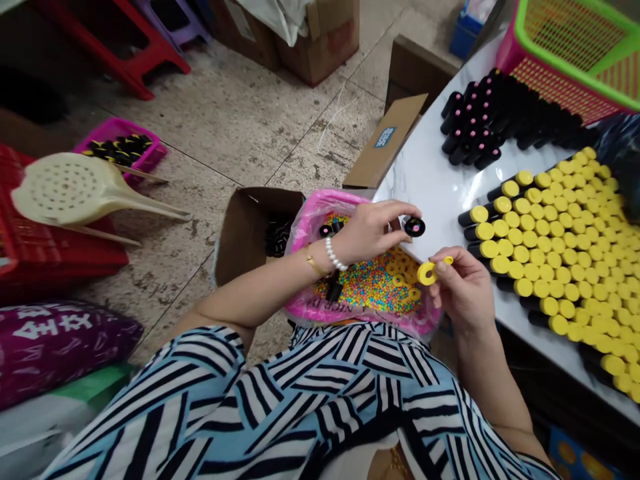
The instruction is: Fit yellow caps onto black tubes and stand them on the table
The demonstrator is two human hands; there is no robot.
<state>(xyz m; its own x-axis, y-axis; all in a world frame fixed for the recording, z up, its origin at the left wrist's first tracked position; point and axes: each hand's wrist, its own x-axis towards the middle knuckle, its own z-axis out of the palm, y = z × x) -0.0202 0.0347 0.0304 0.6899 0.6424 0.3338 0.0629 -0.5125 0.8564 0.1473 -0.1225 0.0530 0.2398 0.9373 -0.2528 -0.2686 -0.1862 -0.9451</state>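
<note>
1. Yellow ring [427, 273] is sitting in the right hand [463, 287], just above the bag's far edge. The right grip is narrow, with thumb and fingers pinching the ring, and a small yellow piece [448, 260] is showing just beside it.
2. Black ring [415, 227] is being held out by the left hand [370, 230] over the bag, near the desk's edge. The left grip is narrow too, holding the ring at the fingertips.
3. Pink bag [320, 207] is lying between the hands, in front of the person's striped top [300, 380]. It is carrying more yellow rings [400, 263], black pieces [334, 290] and coloured beads [370, 287].
4. Desk [425, 173] is bearing dense rows of black tubes with yellow tops [545, 260] and a smaller block of black tubes with pink tops [473, 127]. Many tubes are already topped, while loose rings are lying in the bag and black parts [277, 235] are sitting in a cardboard box [250, 227] on the floor.
5. Yellow-topped rows are running past the right edge, so their number is hidden. A basket [570, 53] is cut off at the top right. Whether the beads are loose or printed is hard to make out.
</note>
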